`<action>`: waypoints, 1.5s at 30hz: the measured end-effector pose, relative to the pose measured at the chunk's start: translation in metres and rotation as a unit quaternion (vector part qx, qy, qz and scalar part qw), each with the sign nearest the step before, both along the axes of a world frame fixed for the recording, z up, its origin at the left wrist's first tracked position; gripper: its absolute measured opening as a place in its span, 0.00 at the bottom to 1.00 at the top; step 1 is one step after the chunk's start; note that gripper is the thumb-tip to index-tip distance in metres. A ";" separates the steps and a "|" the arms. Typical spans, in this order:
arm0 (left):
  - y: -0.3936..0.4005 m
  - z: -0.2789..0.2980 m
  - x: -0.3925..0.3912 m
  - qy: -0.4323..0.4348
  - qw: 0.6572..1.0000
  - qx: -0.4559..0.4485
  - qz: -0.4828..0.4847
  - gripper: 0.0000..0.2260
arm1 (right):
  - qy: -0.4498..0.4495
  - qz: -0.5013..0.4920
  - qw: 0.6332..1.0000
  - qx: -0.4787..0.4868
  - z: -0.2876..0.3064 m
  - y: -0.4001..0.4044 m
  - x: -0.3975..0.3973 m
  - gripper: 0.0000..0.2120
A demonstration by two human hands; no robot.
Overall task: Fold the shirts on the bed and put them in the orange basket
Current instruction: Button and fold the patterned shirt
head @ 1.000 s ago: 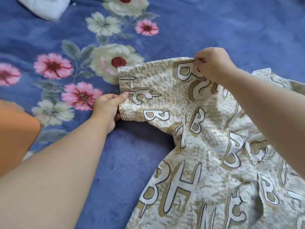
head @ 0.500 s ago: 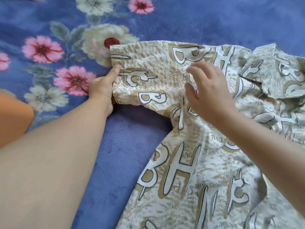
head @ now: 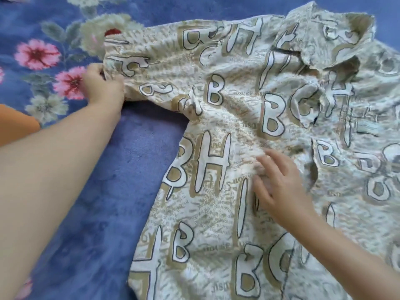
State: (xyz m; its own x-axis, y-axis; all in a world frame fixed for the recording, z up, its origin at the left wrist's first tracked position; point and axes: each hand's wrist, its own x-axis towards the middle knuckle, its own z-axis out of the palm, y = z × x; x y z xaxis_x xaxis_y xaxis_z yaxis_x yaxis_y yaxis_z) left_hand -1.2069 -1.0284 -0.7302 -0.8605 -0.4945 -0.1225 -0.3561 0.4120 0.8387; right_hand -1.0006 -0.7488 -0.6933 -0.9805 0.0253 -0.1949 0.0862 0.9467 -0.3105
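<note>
Your right hand (head: 281, 187) has slid down from the shoulder to smooth the shirt (head: 216, 213) body — fingers spread flat; your left hand (head: 101, 85) still pinches the sleeve cuff, folding not begun.

Thin matt printed cloth shirt (head: 249, 131) (creased, wrinkled), plush fuzzy blue floral blanket (head: 121, 161) beneath

A plush blue blanket (head: 112, 191) is covering the bed and filling the view between and below the hands. Pink and cream flowers (head: 36, 53) with grey-green leaves are spreading across it beyond the left one. Soft, even light is falling over everything.
</note>
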 end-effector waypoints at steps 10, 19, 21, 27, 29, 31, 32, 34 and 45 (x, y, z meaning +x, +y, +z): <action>0.037 0.016 0.140 -0.015 0.949 -0.175 -0.262 0.35 | -0.168 -0.293 0.926 -0.170 0.030 -0.006 0.057 0.36; 0.013 0.036 0.256 -0.057 0.773 -0.296 -0.558 0.40 | -0.331 -0.305 0.826 -0.338 0.049 -0.005 0.123 0.12; 0.001 0.043 0.270 -0.111 0.751 -0.303 -0.576 0.47 | -0.327 -0.278 0.825 -0.367 0.056 -0.009 0.136 0.08; -0.023 0.059 0.315 -0.145 0.784 -0.283 -0.534 0.31 | -0.217 -0.275 0.826 -0.442 0.057 -0.013 0.184 0.09; -0.020 0.057 0.317 -0.147 0.827 -0.243 -0.485 0.27 | -0.168 -0.347 0.777 -0.498 0.049 -0.012 0.190 0.08; -0.015 0.058 0.323 -0.169 0.853 -0.184 -0.459 0.29 | -0.141 -0.400 0.741 -0.521 0.045 -0.012 0.194 0.05; -0.010 0.057 0.324 -0.189 0.863 -0.140 -0.446 0.33 | -0.159 -0.399 0.738 -0.520 0.042 -0.008 0.195 0.12; -0.005 0.058 0.332 -0.207 0.884 -0.053 -0.415 0.40 | -0.254 -0.351 0.766 -0.475 0.039 -0.012 0.209 0.22; 0.021 0.057 0.370 -0.154 0.891 -0.136 -0.404 0.29 | -0.039 -0.527 0.536 -0.658 0.062 -0.007 0.240 0.10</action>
State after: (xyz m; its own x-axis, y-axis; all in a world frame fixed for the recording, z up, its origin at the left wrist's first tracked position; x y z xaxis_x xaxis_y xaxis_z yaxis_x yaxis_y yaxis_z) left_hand -0.8372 -1.0072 -0.6733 -0.8957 0.2237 -0.3842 -0.0472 0.8115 0.5825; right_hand -0.7605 -0.7554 -0.6308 -0.5442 0.3468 -0.7640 0.4192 -0.6764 -0.6056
